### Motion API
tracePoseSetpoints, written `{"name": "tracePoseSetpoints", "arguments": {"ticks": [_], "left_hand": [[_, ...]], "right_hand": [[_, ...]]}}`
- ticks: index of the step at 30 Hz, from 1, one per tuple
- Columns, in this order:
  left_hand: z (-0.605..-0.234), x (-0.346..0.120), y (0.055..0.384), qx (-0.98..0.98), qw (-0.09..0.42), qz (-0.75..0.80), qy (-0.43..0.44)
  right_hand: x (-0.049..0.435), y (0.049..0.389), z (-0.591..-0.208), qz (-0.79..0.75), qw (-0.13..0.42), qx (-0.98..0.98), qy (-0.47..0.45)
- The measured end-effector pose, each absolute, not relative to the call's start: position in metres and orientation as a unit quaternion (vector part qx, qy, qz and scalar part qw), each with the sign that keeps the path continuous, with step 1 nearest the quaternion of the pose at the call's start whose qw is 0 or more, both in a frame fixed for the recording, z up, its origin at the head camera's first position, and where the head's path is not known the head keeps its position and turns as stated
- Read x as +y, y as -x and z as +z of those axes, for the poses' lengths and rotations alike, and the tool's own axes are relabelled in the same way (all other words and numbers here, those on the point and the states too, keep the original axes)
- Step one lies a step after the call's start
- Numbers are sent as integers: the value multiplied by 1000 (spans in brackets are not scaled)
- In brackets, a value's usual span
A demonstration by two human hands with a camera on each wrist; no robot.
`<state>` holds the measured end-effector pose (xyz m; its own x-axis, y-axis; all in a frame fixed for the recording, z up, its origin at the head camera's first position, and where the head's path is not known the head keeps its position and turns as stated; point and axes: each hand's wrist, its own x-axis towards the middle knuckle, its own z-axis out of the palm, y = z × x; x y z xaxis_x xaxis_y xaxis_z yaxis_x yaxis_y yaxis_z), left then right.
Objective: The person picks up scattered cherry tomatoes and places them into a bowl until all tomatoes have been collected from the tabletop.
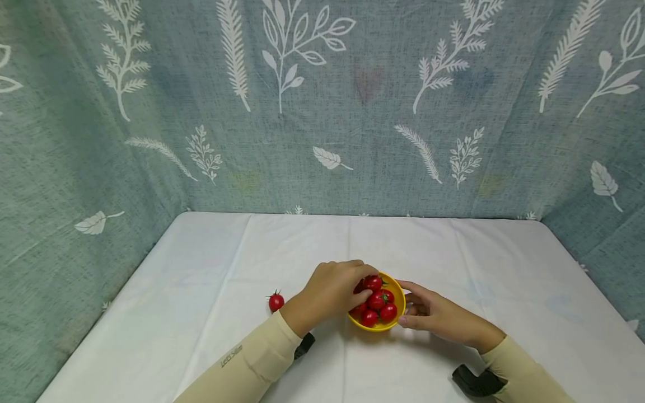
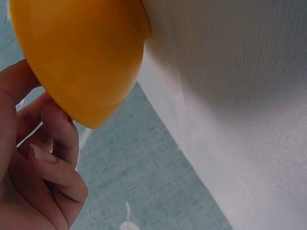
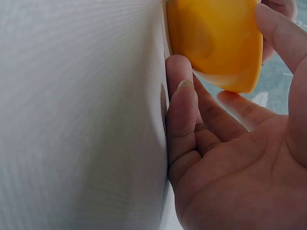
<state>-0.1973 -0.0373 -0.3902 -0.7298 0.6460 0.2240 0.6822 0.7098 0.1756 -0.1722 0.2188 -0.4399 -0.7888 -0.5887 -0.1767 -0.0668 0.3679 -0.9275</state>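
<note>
A yellow bowl [image 1: 401,302] with several red cherry tomatoes [image 1: 388,312] in it stands on the white-covered table. My left hand [image 1: 335,288] reaches over its left rim, and thumb and forefinger pinch a cherry tomato [image 1: 373,282] among the others. In the left wrist view its other fingers [image 2: 62,172] curl beside the bowl's outer wall, which hides the tomatoes. From the right, my right hand [image 1: 440,314] holds the bowl, its thumb near the front of the rim and fingers round the side. The right wrist view shows its lower fingers [image 3: 182,115] against the tablecloth.
One more cherry tomato [image 1: 276,301] with a green stem lies on the table [image 1: 216,268], left of my left hand. A green-grey curtain [image 1: 322,184] with white leaf prints rises behind the table and along both sides. Black wrist mounts [image 1: 476,382] show under the sleeves.
</note>
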Motion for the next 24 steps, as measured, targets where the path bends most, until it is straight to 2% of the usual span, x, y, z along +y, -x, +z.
{"name": "tracePoseSetpoints", "arguments": {"ticks": [24], "left_hand": [[-390,-39,200,-926,45,-123,354]], "right_hand": [[219,171,-436,-525,251,787,204]]}}
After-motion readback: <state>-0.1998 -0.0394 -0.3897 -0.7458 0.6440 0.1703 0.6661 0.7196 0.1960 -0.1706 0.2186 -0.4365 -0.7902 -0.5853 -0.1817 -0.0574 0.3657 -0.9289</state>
